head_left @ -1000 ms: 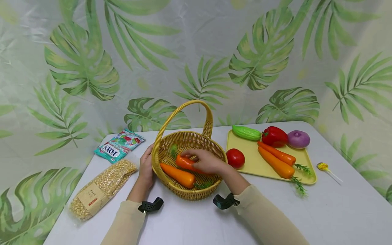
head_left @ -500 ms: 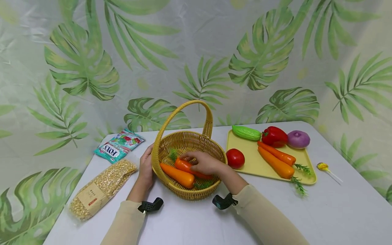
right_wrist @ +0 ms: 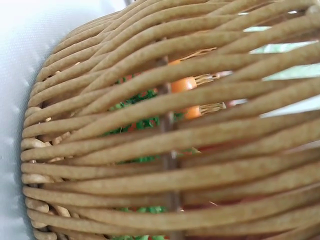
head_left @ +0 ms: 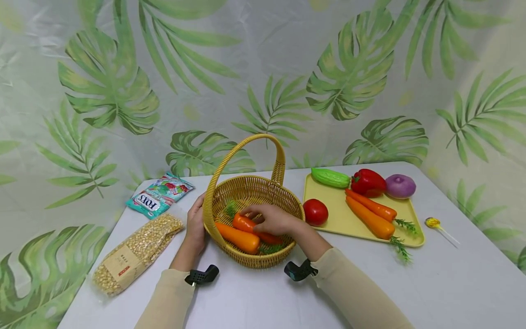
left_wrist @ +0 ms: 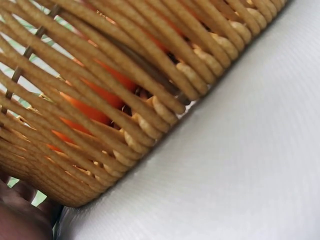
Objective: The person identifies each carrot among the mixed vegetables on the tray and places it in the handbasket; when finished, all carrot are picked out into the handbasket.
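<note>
In the head view a woven basket (head_left: 263, 262) with an arched handle stands in the middle of the table. My left hand (head_left: 195, 226) rests against its left outer wall, partly hidden behind the handle. Inside, my right hand (head_left: 275, 219) grips an orange-red carrot (head_left: 243, 223), fingers over its top and thumb at its near side. A second, lighter orange carrot (head_left: 238, 237) lies in front of it, along the near wall. Green carrot leaves (head_left: 231, 208) show beyond the held carrot. The left wrist view shows orange (left_wrist: 90, 107) through the weave.
Right of the basket, a yellow tray (head_left: 328, 210) bears a tomato (head_left: 315, 212), bitter gourd (head_left: 330, 177), red pepper (head_left: 368, 183), purple onion (head_left: 400, 186) and two carrots (head_left: 370, 217). A lollipop (head_left: 433, 223) lies far right. Left lie a candy bag (head_left: 160, 195) and grain pack (head_left: 137, 253).
The held carrot has shifted slightly left and toward the near carrot, with my right hand moving along. The near carrot has moved a little. My left hand and the basket stay in place.
</note>
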The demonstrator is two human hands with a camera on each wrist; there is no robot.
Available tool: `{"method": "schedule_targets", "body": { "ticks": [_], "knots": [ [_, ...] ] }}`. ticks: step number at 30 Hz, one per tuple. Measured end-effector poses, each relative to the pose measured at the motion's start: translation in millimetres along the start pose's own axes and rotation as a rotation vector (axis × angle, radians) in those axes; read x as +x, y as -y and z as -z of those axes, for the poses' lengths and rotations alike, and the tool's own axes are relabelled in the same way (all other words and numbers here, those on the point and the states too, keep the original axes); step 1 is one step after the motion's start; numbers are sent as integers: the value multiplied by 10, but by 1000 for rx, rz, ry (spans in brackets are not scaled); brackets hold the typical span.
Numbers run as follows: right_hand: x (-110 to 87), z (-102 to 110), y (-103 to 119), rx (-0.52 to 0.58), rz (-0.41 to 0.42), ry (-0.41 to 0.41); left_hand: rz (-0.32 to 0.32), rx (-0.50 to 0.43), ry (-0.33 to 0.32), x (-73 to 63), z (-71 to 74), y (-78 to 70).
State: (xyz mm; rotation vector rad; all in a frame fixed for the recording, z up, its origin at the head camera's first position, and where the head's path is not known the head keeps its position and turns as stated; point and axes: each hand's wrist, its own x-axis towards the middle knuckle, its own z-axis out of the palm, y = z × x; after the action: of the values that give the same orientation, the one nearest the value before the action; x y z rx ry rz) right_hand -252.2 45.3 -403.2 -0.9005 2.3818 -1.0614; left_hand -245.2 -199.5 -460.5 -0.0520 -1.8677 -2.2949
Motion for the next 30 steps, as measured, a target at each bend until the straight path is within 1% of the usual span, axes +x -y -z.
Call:
{"method": "schedule_targets", "body": {
  "ticks": [11, 20, 24, 30],
  "knots": [
    [5, 3, 11, -58, 2, -20, 11, 17, -7, -9, -4, -22],
    [-6, 14, 22, -129, 53, -105, 21, 13, -14, -4, -9, -15],
    [-30, 36, 45, -150, 64, -138, 24, 17, -17, -3, -8, -12],
    [-108, 93, 103, -145, 43, -200, 30, -1, -27, 1, -8, -14]
  ]
}}
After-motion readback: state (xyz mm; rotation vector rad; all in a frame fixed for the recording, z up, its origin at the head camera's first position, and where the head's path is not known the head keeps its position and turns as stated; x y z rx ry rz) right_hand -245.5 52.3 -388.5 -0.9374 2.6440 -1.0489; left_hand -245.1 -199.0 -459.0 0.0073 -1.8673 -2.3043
